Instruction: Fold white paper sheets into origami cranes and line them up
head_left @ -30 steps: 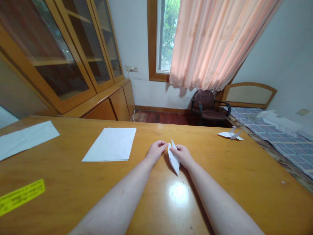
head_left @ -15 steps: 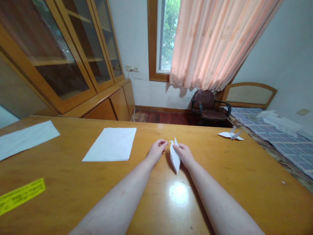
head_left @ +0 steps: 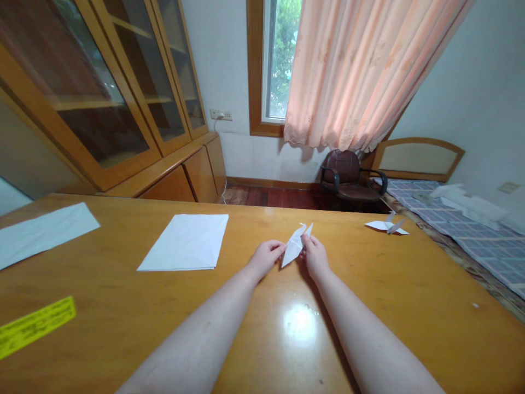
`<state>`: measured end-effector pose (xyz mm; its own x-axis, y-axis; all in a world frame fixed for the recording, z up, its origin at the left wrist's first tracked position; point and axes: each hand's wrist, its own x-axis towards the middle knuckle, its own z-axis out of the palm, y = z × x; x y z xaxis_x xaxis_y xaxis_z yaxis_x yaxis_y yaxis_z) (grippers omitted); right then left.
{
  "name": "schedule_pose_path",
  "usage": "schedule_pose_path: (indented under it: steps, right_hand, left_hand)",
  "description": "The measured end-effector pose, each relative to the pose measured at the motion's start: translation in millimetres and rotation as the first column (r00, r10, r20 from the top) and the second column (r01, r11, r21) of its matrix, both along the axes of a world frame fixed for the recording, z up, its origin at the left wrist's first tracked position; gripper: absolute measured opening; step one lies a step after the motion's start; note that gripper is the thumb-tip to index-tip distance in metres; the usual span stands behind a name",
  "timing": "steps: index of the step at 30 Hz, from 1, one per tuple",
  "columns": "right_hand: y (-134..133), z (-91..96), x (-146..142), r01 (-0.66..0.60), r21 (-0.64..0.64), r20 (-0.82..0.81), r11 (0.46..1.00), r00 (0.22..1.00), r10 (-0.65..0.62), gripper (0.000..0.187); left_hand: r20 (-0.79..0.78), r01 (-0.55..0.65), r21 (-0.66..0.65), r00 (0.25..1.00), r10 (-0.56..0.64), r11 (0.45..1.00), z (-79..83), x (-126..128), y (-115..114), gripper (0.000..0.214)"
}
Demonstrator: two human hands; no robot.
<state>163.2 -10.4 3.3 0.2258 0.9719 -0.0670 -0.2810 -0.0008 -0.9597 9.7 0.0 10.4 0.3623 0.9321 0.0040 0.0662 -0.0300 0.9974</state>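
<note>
Origami crane [head_left: 292, 249]: pinched in right hand [head_left: 316, 258] over desk [head_left: 262, 328], met at edge by left hand [head_left: 263, 259], cannot tell whether gripping. Beak bent; apparently wings left to spread, unlike second paper crane [head_left: 385, 226].

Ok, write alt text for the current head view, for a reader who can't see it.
A folded white paper bird is held in a person's right hand, with the left hand at its edge, over a wooden table. White paper lies to the left, a second paper bird to the right; beyond are a brown chair and pink curtain.
</note>
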Motion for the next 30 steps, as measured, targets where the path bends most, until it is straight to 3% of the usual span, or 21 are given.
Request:
schedule_pose_path:
  steps: [4,12,15,19,22,27,30]
  right_hand:
    - [0,-2.8,1,-0.005,0.062,0.123,0.998,0.992,-0.002,0.039]
    - [-2,-2.0,3,0.017,0.170,0.413,0.985,0.907,-0.087,0.034]
    - [-4,-0.3,2,-0.067,0.256,0.516,0.964,0.853,-0.077,0.028]
    - [-10,6.0,-2,-0.251,0.310,0.568,0.917,0.822,0.033,0.025]
    - [-13,7.0,-2,-0.298,0.321,0.520,0.899,0.849,0.096,0.031]
    - [-6,-2.7,1,-0.065,0.234,0.230,0.970,0.973,0.010,0.042]
    - [0,-6.2,3,0.005,0.152,0.056,0.988,0.998,-0.014,0.044]
  left_hand:
    - [-0.045,0.014,0.085,0.999,-0.010,0.996,-2.6,-2,1,0.030]
    - [-0.102,-0.024,0.101,0.994,0.035,0.995,-7.1,-2,3,0.034]
    - [-0.124,-0.019,0.120,0.992,0.034,0.993,-8.2,-2,4,0.036]
    - [-0.077,-0.039,0.126,0.996,0.049,0.991,-8.0,-2,5,0.039]
    - [0.027,-0.090,0.074,0.996,0.089,0.993,-7.8,-2,7,0.043]
    - [0.204,-0.116,-0.103,0.970,0.135,0.988,-10.3,0,10,0.045]
    - [0.291,-0.057,-0.118,0.952,0.089,0.991,-7.5,1,7,0.047]
